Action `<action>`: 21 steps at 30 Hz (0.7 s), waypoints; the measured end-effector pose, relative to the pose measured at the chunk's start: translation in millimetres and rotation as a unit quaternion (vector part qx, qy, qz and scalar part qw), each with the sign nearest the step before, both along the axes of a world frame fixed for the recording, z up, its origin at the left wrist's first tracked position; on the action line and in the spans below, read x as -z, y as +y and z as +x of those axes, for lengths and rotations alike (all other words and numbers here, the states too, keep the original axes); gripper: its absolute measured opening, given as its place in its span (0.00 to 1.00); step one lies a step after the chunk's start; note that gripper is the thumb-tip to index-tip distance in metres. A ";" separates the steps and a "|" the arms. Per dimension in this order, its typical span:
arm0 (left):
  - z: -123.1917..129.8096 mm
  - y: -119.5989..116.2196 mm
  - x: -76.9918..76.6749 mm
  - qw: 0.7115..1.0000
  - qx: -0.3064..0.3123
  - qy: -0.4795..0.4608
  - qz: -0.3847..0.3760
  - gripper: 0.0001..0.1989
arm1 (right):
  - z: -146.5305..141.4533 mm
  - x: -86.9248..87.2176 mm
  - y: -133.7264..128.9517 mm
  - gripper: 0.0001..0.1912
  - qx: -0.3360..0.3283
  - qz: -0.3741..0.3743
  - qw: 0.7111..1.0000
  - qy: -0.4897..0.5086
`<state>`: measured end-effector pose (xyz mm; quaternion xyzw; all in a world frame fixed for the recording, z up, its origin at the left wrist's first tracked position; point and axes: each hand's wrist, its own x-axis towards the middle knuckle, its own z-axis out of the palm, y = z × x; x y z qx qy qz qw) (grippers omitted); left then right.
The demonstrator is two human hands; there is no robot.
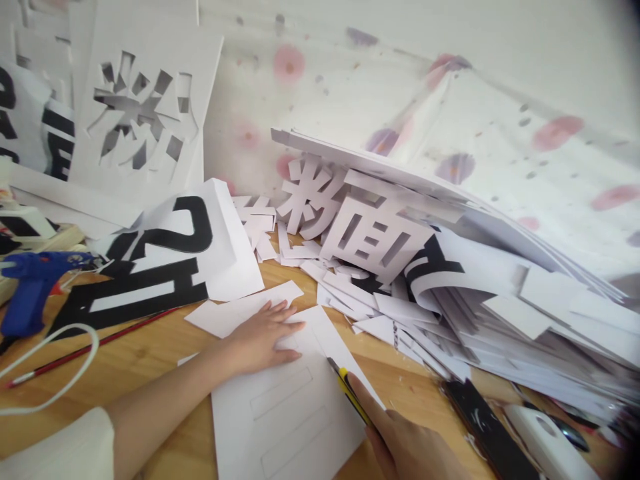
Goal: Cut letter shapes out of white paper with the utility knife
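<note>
A white board (235,413) with pencilled rectangles lies on the wooden table before me. My left hand (267,337) rests flat on its upper part, fingers spread, beside another white piece (240,303) that lies under its far edge. Gripped in my right hand (405,440) is a yellow and black utility knife (355,397). Its blade tip points at the board's surface near the right edge, close to a pencil line; whether it touches cannot be made out.
Cut-out characters (373,227) and white scraps (345,293) pile up behind the board. At left lie a blue glue gun (30,287), a red pencil (95,347) and printed black lettering (175,280). A dark phone-like object (485,427) and a white device (545,440) sit at right.
</note>
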<state>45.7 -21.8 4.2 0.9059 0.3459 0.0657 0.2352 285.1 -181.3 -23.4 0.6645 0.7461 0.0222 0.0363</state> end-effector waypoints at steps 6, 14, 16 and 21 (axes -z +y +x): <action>-0.9 0.9 1.4 1.000 0.001 0.014 0.000 0.29 | 6.4 6.9 -5.8 0.36 0.005 0.015 1.000 -0.008; -0.8 0.2 1.1 1.000 0.001 0.025 0.001 0.29 | 8.5 9.5 -10.3 0.40 0.006 0.006 1.000 -0.015; -0.8 0.1 1.1 1.000 0.001 0.023 -0.002 0.30 | 8.0 7.2 -11.2 0.41 0.007 0.002 1.000 -0.015; -1.8 0.9 2.6 1.000 0.005 0.024 0.006 0.30 | 5.0 -9.1 -16.8 0.40 0.006 -0.002 1.000 -0.005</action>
